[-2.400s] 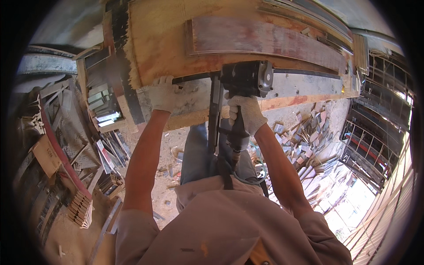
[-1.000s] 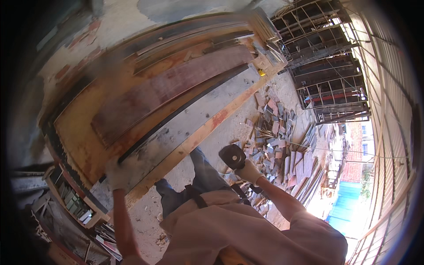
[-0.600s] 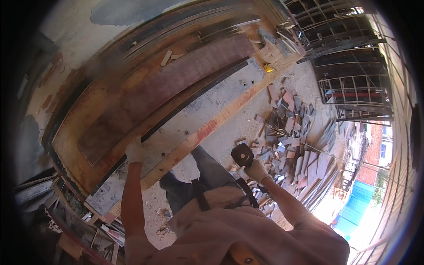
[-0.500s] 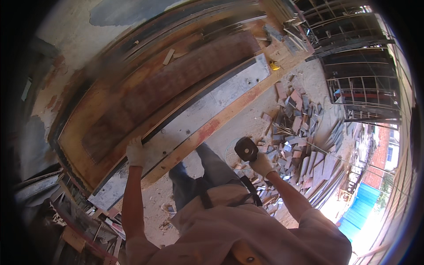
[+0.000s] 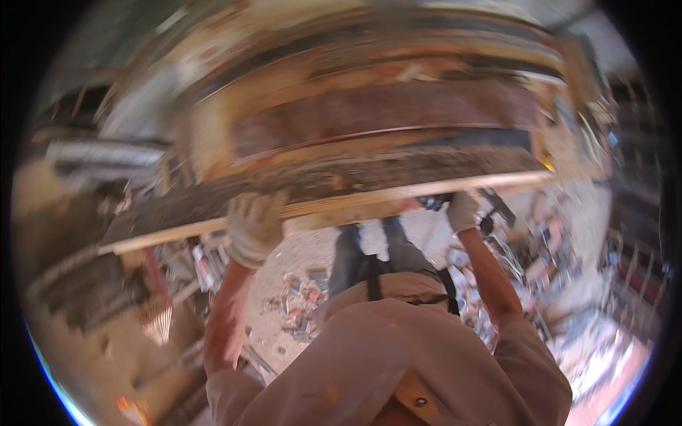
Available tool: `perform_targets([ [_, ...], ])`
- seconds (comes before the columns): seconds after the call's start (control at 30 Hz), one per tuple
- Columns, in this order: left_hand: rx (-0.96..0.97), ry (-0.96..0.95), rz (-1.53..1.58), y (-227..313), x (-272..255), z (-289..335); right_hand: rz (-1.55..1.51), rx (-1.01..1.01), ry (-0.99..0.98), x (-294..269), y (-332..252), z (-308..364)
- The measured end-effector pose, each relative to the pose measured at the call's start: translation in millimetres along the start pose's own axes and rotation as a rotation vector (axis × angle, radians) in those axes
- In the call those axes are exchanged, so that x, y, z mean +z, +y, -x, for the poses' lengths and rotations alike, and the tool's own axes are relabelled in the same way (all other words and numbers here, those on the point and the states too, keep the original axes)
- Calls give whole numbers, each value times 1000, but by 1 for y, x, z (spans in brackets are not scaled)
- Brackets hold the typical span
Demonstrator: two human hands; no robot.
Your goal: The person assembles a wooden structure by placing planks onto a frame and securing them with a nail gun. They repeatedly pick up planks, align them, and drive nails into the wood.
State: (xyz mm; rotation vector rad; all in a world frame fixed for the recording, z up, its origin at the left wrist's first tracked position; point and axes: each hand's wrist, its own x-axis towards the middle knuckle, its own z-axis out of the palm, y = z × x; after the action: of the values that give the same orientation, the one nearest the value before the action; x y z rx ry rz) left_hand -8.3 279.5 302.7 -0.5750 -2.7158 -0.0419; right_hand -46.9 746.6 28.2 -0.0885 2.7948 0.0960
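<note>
Since the frame half a second earlier, the view has swung: the long board and the stacked panels behind it, then slanting from lower left to upper right, are now seen running nearly level across the upper half of the frame, and the whole picture is smeared by motion. The right hand (image 5: 463, 211), then low beside the leg, is now raised to the board's edge.

The long wooden board (image 5: 334, 206) is laid across the middle of the frame, its pale lower edge running from the centre left to the right. Behind it, in the upper centre, a stack of rust-coloured and orange panels (image 5: 383, 121) is seen, blurred.

The left hand (image 5: 253, 226), in a pale work glove, is closed over the board's lower edge at the centre left, fingers wrapped upward. The gloved right hand is placed at the centre right, against the underside of the board; a dark tool (image 5: 497, 206) is seen just beside it, but whether the hand is closed on the tool, on the board, or on both cannot be told through the blur.

Rubble and scrap pieces (image 5: 298, 305) are scattered on the ground in the lower centre, between the forearms.
</note>
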Motion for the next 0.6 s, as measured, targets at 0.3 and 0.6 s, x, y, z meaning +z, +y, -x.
perform_targets([
  [0.3,-97,128,-20,48,-53,47,-9,-36,-58,23,-46,-70],
  [0.6,-304,249,64,60,-66,122,-454,-6,137,-9,-56,-53],
])
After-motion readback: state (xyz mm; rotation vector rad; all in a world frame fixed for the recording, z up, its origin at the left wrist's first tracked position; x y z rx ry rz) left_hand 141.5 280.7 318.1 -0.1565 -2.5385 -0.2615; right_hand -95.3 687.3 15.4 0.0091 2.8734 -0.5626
